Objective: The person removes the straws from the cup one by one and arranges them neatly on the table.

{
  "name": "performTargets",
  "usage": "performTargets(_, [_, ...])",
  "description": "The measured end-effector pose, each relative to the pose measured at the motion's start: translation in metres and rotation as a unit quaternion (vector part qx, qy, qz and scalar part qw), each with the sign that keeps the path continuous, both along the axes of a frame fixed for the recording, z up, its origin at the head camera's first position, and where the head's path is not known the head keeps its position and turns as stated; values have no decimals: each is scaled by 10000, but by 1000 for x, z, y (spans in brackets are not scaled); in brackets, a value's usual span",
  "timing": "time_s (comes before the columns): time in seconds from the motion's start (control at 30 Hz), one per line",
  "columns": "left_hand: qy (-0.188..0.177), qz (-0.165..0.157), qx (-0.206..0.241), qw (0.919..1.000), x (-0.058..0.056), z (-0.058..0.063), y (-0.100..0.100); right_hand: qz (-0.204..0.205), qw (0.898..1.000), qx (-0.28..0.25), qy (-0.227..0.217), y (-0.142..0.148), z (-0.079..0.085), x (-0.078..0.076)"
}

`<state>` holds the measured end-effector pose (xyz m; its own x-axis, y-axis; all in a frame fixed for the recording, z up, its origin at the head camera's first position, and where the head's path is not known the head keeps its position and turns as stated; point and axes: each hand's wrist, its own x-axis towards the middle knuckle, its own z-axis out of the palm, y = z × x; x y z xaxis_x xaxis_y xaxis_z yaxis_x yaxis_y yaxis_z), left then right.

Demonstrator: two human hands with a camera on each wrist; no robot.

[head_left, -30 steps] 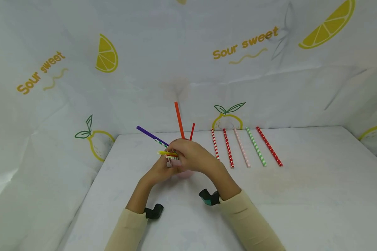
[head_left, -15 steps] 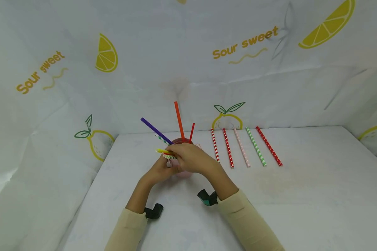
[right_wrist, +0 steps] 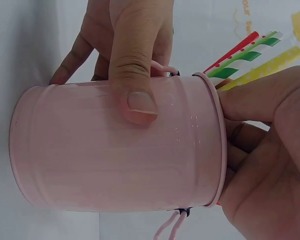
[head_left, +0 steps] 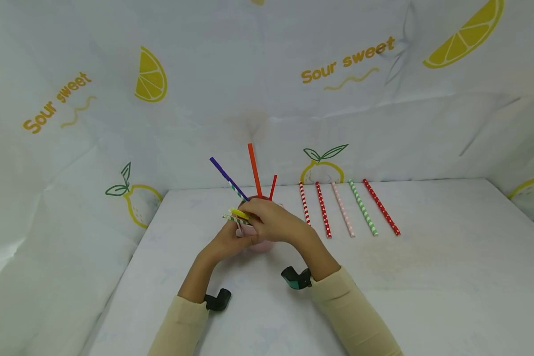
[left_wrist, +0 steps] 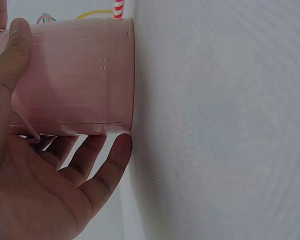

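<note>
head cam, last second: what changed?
The purple straw swung right and more upright; the yellow straw edged right. No visible grab or release. Unchanged: left hand gripping the can, orange straw, five-straw row.

1. On the white backdrop sheet (head_left: 231, 64), well up and to the left of the glossy pink cylindrical can (head_left: 261, 246) in the head view, an orange printed slogan (head_left: 57, 103) reads "Sour sweet"; it climbs steeply rightward, over a wavy yellow line (head_left: 79, 112).
2. On the same sheet, up and to the right of the can, a larger orange printed slogan (head_left: 348, 59) also reads "Sour sweet", slanting gently upward above another wavy yellow line (head_left: 351, 80).
3. In the right wrist view, beyond the can's rim, a sideways orange text fragment (right_wrist: 246, 12) shows "our"; the rest is too small to tell.
</note>
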<state>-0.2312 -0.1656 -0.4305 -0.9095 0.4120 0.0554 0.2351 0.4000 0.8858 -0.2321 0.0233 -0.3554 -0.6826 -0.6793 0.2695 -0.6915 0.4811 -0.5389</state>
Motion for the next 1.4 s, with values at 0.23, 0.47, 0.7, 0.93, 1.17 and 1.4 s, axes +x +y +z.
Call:
performTargets(0.23, [-126, 13, 6, 9999, 0, 3, 3, -28, 9993, -343, -147, 3, 2, -1])
performTargets(0.47, [-127, 67, -49, 9999, -3, 3, 3, 23, 9933, -1085, -393, 16, 11, 0])
performTargets(0.7, [-207, 193, -47, 9996, -3, 1, 1, -235, 9879, -1497, -343, 22, 15, -1])
performTargets(0.93, [-125, 206, -95, 9997, -2, 2, 2, -392, 9762, -2090, -417, 28, 18, -1])
performTargets(1.17, [-133, 298, -190, 9993, -2, 3, 3, -427, 9684, -2449, -219, 37, 22, -2])
performTargets(1.4, [-169, 323, -141, 9992, -3, 1, 3, -362, 9509, -3059, -299, 40, 23, -4])
